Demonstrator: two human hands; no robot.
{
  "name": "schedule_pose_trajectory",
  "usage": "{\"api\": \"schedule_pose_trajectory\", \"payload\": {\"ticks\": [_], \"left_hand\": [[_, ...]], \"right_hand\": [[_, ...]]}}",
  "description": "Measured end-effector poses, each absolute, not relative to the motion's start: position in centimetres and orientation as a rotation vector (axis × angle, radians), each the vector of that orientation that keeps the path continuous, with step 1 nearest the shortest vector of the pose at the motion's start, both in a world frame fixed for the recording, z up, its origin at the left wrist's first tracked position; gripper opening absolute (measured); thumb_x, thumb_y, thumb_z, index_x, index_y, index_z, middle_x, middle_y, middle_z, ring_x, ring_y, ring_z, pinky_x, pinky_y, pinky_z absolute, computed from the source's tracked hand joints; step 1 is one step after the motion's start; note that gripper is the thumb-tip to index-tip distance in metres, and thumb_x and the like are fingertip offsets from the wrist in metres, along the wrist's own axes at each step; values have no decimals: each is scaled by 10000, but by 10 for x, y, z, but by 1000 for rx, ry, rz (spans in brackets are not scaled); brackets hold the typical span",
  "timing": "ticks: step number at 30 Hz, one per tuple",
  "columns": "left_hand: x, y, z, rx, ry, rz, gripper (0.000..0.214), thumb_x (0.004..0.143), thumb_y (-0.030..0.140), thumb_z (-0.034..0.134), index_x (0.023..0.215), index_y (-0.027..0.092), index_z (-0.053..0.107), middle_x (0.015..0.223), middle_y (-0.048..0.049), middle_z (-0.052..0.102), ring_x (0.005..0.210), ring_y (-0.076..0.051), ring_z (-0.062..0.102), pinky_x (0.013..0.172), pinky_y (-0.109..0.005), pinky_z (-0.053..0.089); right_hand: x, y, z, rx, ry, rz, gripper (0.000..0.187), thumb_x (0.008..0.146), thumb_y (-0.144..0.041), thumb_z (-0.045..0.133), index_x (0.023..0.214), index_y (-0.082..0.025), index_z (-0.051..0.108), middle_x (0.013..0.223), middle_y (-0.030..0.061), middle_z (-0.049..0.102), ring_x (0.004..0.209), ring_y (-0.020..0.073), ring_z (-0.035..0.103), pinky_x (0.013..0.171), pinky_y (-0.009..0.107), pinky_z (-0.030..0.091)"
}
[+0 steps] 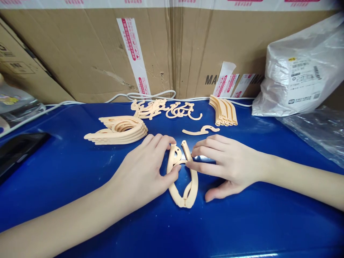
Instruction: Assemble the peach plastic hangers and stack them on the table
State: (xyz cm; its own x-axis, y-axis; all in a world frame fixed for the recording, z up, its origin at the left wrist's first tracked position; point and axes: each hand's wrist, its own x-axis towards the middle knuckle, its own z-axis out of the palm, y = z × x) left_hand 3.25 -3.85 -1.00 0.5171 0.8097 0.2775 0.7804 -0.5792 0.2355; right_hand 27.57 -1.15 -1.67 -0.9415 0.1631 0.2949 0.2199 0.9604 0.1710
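A peach plastic folding hanger piece (184, 186), two arms joined at the near end, lies on the blue table (80, 172) between my hands. My left hand (145, 168) pinches its left arm, thumb below and fingertips at the top. My right hand (228, 165) touches the right arm with its fingertips, thumb resting on the table. A single peach hook part (201, 131) lies just beyond my right hand.
A stack of folded hanger bodies (118, 129) sits at the left. Loose hook parts (166, 109) and a bundle of straight arms (223, 111) lie at the back. Cardboard boxes (107, 53) form the back wall, with a white cable along them. Plastic bags (298, 71) stand right; a black object (16, 150) lies left.
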Motion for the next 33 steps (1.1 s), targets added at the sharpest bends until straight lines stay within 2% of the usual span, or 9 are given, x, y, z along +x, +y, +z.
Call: {"api": "schedule_pose_trajectory", "payload": {"ticks": [4,9,12,17,20,22,26,30,33], "left_hand": [[33,-41,-6,2763,1392,567,241,823,296,566,1024,168,531,960,-65,628,897,-265,588,712,-380,487],[28,-40,-4,3023,1360,503,142,884,249,508,933,153,601,829,-63,634,793,-268,566,686,-408,474],[23,-33,-5,3086,1362,479,182,922,242,483,858,155,629,811,-60,655,772,-257,566,706,-421,476],[14,-18,-3,3134,1307,444,255,965,259,459,894,140,673,805,-70,677,807,-252,569,719,-397,478],[11,-14,0,3219,1236,383,273,979,245,442,905,142,684,800,-65,691,783,-239,559,696,-368,467],[11,-13,1,3293,1161,333,263,977,221,443,941,133,688,834,-71,707,780,-240,558,692,-364,463],[12,-11,0,3351,1095,309,254,970,196,451,969,107,689,913,-103,718,796,-249,570,691,-367,459],[11,-8,-3,3368,1087,317,257,970,189,447,987,97,687,913,-108,718,796,-250,579,679,-361,463],[11,-7,-2,3394,1051,298,238,961,173,461,975,85,681,911,-114,714,793,-252,585,663,-360,471]], "right_hand": [[275,-12,-16,-263,-2828,-341,597,899,-619,465,1215,-130,598,1007,134,647,998,271,569,816,404,420],[274,-12,-17,-287,-2803,-383,595,890,-641,464,1175,-140,613,1096,134,645,984,252,581,811,388,418],[275,-13,-18,-280,-2789,-386,603,875,-652,482,1149,-134,623,1096,126,654,968,247,586,815,380,422],[275,-13,-18,-259,-2744,-392,589,891,-646,462,1084,-120,644,976,110,680,890,224,603,752,359,430],[275,-12,-15,-491,-2656,-471,462,944,-531,456,1046,-131,662,966,116,685,845,219,606,717,357,436],[275,-11,-14,-768,-2596,-511,396,960,-445,468,1118,-134,655,1025,126,683,875,229,613,726,357,453],[274,-8,-16,-1119,-2560,-494,482,974,-471,428,1259,-123,601,1165,145,656,972,260,629,786,375,482],[272,-9,-15,-1204,-2595,-440,511,988,-519,339,1067,-143,676,1051,111,668,891,241,648,708,348,487],[272,-11,-14,-1236,-2586,-407,527,991,-524,308,933,-140,665,926,92,656,790,217,646,630,325,469]]}}
